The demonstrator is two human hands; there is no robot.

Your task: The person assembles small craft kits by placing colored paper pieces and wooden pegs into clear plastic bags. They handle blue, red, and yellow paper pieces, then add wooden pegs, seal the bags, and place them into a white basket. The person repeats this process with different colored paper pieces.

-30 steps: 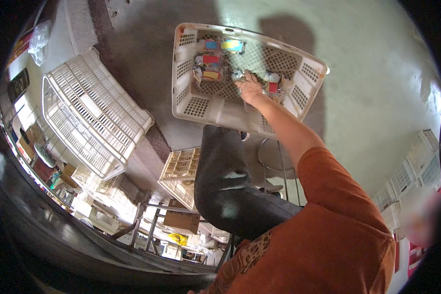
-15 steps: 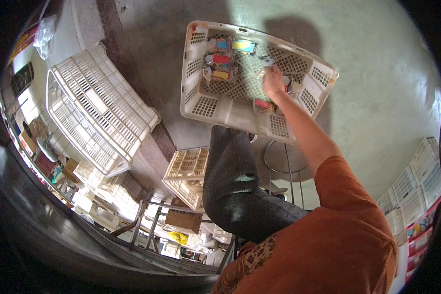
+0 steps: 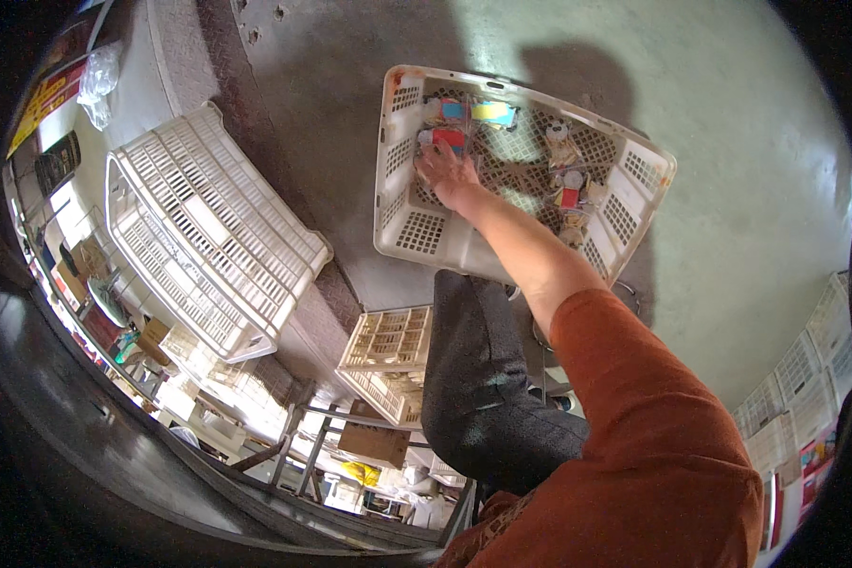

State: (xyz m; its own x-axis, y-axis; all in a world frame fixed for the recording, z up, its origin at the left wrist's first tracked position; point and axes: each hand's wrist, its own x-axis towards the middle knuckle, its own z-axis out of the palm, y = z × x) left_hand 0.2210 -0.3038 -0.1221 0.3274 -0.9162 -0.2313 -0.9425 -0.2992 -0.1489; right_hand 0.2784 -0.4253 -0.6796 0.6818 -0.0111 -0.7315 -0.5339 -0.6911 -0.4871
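My right hand [image 3: 448, 177] reaches into a shallow white plastic crate [image 3: 525, 85], over its left side. Its fingers are apart, on or just above small clear packets. One packet with a red card [image 3: 451, 141] lies at the fingertips; the hand covers what lies beneath it. Beyond it are a packet with a blue card [image 3: 452, 110] and one with a yellow and light-blue card [image 3: 494, 115]. On the crate's right side lie a packet with a pale, dark-spotted figure [image 3: 560, 142] and another with a red card [image 3: 567, 197]. My left hand is out of view.
A large white slatted crate [image 3: 213, 222] stands to the left, and a smaller cream crate [image 3: 388, 346] sits near my knee [image 3: 473, 379]. A cardboard box [image 3: 373, 441] and metal frame are at the lower left. Stacked white crates [image 3: 795, 369] stand at the right.
My right hand has moved left across the crate, from its right side to the packets on the left. A pale packet now shows on the right side. The whole view has shifted slightly.
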